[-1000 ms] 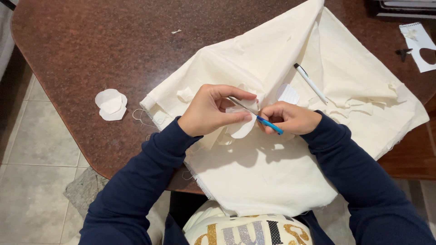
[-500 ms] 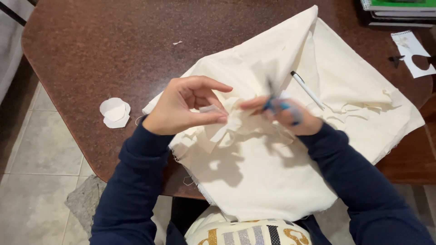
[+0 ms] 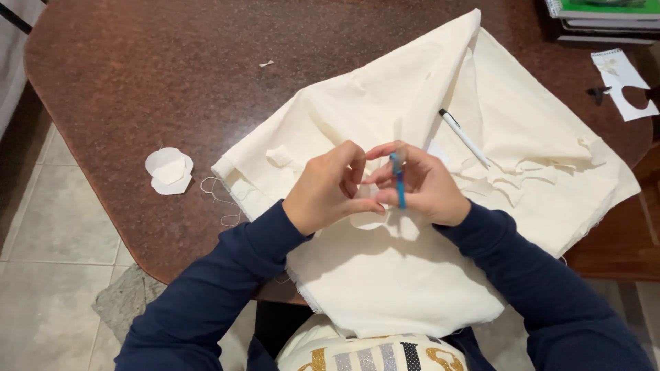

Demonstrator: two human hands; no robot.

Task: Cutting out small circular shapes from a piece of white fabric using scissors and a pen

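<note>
A large cream cloth [image 3: 412, 288] lies crumpled across the near side of a brown table [image 3: 172, 82]. Both hands meet over its middle. My right hand [image 3: 433, 185] grips a slim blue-handled tool [image 3: 399, 182], probably small scissors, held upright between the fingers. My left hand [image 3: 326, 192] curls in against it, fingertips touching the right hand's. It seems to pinch a small rounded piece of cream fabric [image 3: 368, 220] that hangs just below the hands. The tool's tip is hidden by the fingers.
A white pen [image 3: 464, 137] lies on the cloth beyond my right hand. Two white rounded cut-outs [image 3: 168, 172] sit on the table at left, with loose threads [image 3: 216, 196] nearby. A cut paper sheet [image 3: 619, 79] and stacked books [image 3: 605, 14] are at the far right. Tiled floor [image 3: 55, 240] lies left of the table.
My left hand has closed and moved right to join the right hand. The blue tool has swung from slanted to upright. The view has drifted slightly.
</note>
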